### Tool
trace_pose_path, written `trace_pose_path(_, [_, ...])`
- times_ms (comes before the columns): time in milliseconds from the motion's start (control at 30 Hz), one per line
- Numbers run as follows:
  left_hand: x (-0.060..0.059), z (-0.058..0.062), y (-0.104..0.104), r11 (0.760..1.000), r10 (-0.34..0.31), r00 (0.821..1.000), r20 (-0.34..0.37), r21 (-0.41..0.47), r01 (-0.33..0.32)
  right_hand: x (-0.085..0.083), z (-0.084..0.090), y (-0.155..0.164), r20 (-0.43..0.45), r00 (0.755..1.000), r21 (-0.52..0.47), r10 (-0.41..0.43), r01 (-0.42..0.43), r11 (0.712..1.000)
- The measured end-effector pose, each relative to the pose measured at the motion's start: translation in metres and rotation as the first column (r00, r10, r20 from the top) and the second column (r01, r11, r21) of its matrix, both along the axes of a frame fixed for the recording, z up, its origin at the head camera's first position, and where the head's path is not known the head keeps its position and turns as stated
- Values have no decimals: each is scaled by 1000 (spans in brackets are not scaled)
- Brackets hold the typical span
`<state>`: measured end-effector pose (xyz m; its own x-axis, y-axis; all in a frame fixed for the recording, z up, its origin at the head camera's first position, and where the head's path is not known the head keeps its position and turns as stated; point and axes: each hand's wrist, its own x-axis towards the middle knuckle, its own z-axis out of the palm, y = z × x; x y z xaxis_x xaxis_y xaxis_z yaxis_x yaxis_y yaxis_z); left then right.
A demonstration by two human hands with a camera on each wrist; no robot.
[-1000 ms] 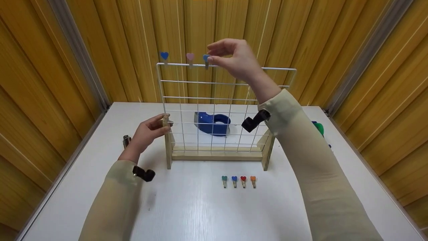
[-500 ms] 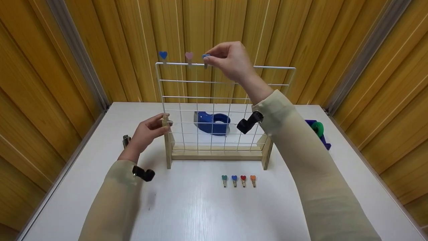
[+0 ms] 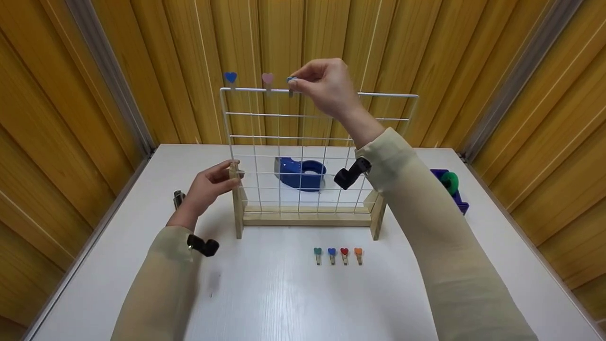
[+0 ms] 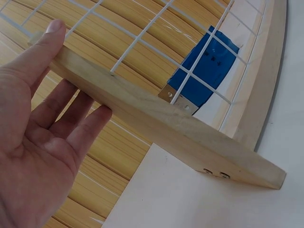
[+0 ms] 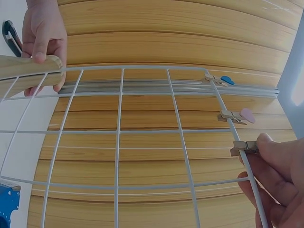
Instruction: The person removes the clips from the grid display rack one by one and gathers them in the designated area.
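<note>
My right hand (image 3: 329,87) pinches a light blue heart clothespin (image 3: 291,79) at the top bar of a white wire grid (image 3: 267,115). In the right wrist view that clothespin (image 5: 244,147) has its wooden jaws across the bar, its heart hidden behind the thumb. Farther along the same bar sit a pink heart clothespin (image 3: 268,79) and a blue heart clothespin (image 3: 230,78). With thumb and fingers on either side, my left hand (image 3: 208,187) holds the upper end of the wooden side post (image 4: 156,111) of the grid's stand.
Four-sided white table (image 3: 265,293) bears a row of several heart clothespins (image 3: 332,255) in front of the stand. Behind the grid lies a blue tape dispenser (image 3: 300,182). A purple holder with a green roll (image 3: 450,182) is at right, a small dark object (image 3: 178,199) at left.
My right hand has shifted slightly left, and its fingers have closed in on the light blue clothespin, covering more of the heart. The left hand stays on the post.
</note>
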<state>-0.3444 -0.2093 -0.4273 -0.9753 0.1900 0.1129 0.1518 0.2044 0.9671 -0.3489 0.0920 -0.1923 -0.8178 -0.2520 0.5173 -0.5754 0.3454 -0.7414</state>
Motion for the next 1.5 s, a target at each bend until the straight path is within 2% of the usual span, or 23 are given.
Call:
trace_pose_path(233, [0,0,1,1000,11,1000,10,-14,-11,1,2,3,-17,1000,-72,-7,6,997])
trace_pose_path(567, [-1,0,1,1000,-2,1000,1,-15,2,2,3,8,-20,1000,-87,0,-2,996])
trace_pose_path(867, [-2,0,1,1000,3,1000,9,-14,-2,16,5,18,-26,995,-190,101,-104,976])
trace_pose_path(1000, [-1,1,1,1000,4,1000,12,-13,-4,24,2,26,-50,992,-193,115,-123,974])
trace_pose_path(1200, [-2,0,0,1000,9,1000,0,-21,-9,33,-7,35,-26,990,-178,141,-144,973])
trace_pose_path(1500, [-2,-1,1,1000,9,1000,0,-18,-9,46,-33,48,-19,980,-168,197,-197,966])
